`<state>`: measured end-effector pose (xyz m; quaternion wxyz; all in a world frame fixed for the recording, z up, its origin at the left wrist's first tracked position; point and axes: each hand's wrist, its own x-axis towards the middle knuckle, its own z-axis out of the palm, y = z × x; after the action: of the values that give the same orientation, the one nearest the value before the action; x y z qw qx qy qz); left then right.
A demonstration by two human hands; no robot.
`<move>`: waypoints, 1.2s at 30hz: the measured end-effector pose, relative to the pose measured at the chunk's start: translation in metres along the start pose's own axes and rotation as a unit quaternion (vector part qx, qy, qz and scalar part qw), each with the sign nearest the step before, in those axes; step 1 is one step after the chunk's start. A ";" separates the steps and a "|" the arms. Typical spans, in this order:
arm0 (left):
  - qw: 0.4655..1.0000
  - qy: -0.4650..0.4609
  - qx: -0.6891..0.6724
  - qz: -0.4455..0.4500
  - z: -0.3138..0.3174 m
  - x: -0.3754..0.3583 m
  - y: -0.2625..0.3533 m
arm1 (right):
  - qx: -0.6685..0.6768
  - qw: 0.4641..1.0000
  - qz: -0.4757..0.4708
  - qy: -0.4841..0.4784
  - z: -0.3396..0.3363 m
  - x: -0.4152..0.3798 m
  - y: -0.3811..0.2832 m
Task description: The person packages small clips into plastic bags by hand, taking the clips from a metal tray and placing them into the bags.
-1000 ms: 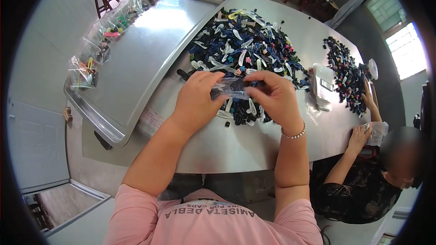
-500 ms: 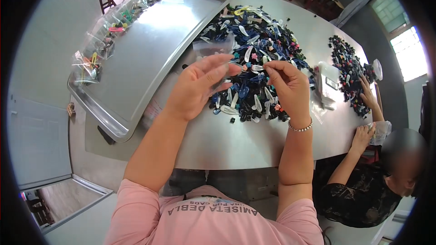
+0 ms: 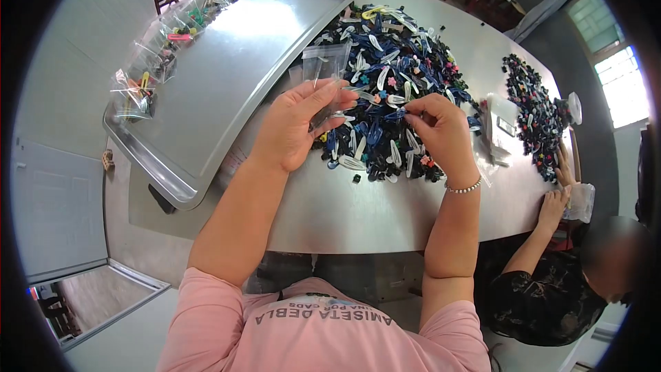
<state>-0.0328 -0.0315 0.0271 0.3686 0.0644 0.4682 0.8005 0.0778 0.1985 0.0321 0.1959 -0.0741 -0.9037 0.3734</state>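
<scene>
My left hand (image 3: 299,120) is closed round a clear plastic bag (image 3: 325,69), whose top stands above the fingers; small clips seem to poke out by the fingertips. To its right, over the big pile of hair clips (image 3: 375,131), my right hand (image 3: 441,127) pinches a blue hair clip (image 3: 395,114). The pile mixes black, dark blue and white clips, some with small flowers.
A large metal tray (image 3: 186,117) lies at the left, filled bags (image 3: 134,96) along its far edge. At the right are clear packets (image 3: 499,127), a second clip pile (image 3: 530,107) and a co-worker (image 3: 544,289) with a plastic bag (image 3: 580,203).
The pinching fingers of my right hand now hold a blue clip. My left hand has turned slightly and its fingers have closed more round the bag. The co-worker's far hand has moved down.
</scene>
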 end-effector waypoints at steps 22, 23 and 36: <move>0.960 0.001 0.247 0.133 0.001 0.003 -0.019 | 0.005 0.998 0.055 -0.003 -0.009 0.001 -0.005; 0.930 0.014 0.324 0.174 0.001 0.002 -0.022 | 0.081 0.994 0.028 0.064 -0.009 0.000 -0.010; 0.835 -0.025 0.466 0.293 0.002 0.001 -0.030 | 0.061 0.981 -0.183 0.027 0.005 -0.005 -0.031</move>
<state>-0.0166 -0.0202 0.0041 0.0543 0.3825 0.7355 0.5566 0.0810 0.1719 0.0490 0.2893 0.0945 -0.8721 0.3831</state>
